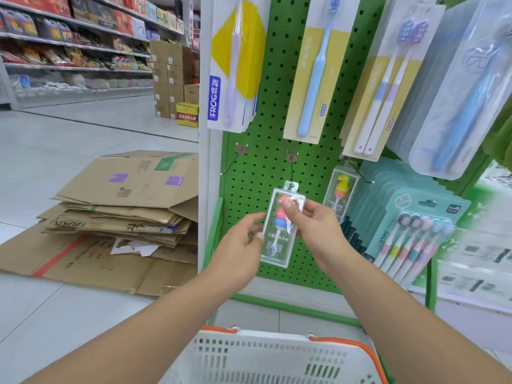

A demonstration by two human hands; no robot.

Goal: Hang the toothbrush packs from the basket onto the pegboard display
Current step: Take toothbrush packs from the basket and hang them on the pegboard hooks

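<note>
- Both hands are on one small clear toothbrush pack [282,225], held just in front of the green pegboard [260,128], a little below and right of the picture's centre.
- The right hand [313,225] pinches it from about 3 o'clock, thumb across the front near the pink cartoon figure and fingers wrapped behind.
- The left hand [243,242] holds it from about 8 o'clock, thumb tip against the left edge and fingers curled behind.
- The pack stands nearly upright. Its long axis runs from 12 to 6 o'clock, tipped slightly so the bottom leans towards 7. The hang tab points up, and the brush head inside points down.
- The tab's hole sits right at the tip of the middle hook [291,162]. I would say the pack is being threaded on, or has only just caught. Whether the wire is fully through I cannot tell.
- A similar pack with a yellow figure [341,189] already hangs on the hook at 2 o'clock from this one.
- The hook at 10 o'clock [235,159] is bare.
- The upper row and the teal multi-packs [415,231] at 3 o'clock look stocked.
- The white basket [277,356] sits at 6 o'clock by the person's arms. What I can see of its inside shows no packs, though much of it is out of view. So this may be among the last packs, but I cannot say for certain.
- Still to do, in my judgement: slide this pack home, let go, then check the basket.
</note>
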